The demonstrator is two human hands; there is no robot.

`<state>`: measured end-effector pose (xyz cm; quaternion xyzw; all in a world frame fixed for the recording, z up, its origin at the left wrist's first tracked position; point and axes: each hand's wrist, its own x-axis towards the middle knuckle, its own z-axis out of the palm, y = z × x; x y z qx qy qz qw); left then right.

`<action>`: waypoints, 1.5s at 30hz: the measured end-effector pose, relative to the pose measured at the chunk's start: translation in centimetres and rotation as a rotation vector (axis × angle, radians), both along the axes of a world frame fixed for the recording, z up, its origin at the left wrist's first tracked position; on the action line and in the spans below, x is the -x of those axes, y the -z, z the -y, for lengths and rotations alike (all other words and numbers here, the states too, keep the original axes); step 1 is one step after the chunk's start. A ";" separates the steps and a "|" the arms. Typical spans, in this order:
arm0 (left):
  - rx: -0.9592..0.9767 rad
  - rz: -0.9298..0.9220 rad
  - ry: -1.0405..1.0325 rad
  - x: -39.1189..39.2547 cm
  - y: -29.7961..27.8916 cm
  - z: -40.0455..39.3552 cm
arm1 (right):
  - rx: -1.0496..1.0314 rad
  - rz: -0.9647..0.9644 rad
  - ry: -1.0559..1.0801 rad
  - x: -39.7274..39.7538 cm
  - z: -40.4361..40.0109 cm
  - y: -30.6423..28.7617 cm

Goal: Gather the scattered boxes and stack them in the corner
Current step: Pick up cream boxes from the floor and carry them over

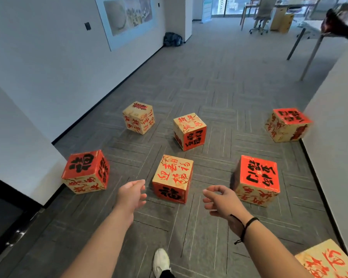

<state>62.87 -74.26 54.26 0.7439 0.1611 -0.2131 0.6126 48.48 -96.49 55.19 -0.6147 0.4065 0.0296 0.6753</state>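
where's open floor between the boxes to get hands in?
Bare carpet between the near middle box, the far middle box and the far left box. Gaps flank the near middle box by each hand. The right wall crowds the far right box.

Both bare forearms are extended forward and downward. The left hand [132,194] is held with fingers relaxed and slightly spread, grasping nothing. The right hand [219,201] is held with loosely curled fingers, likewise empty; a black cord bracelet [247,224] is worn at its wrist.
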 end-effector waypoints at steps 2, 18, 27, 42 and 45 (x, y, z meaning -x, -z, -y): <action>-0.012 -0.020 0.038 -4.7 0.9 1.9 | 0.015 -0.041 0.005 -4.0 1.7 0.8; -0.160 -0.160 0.143 -32.8 7.8 13.0 | -0.041 -0.177 0.113 -29.5 13.8 8.8; -0.262 -0.250 0.034 -44.1 16.0 18.7 | -0.028 -0.315 -0.015 -44.2 24.3 18.6; -0.367 -0.444 0.067 -52.7 42.1 21.8 | 0.131 -0.521 -0.178 -56.4 29.7 44.6; -0.394 -0.513 0.048 -53.8 48.2 21.3 | 0.126 -0.549 -0.161 -58.3 29.9 50.9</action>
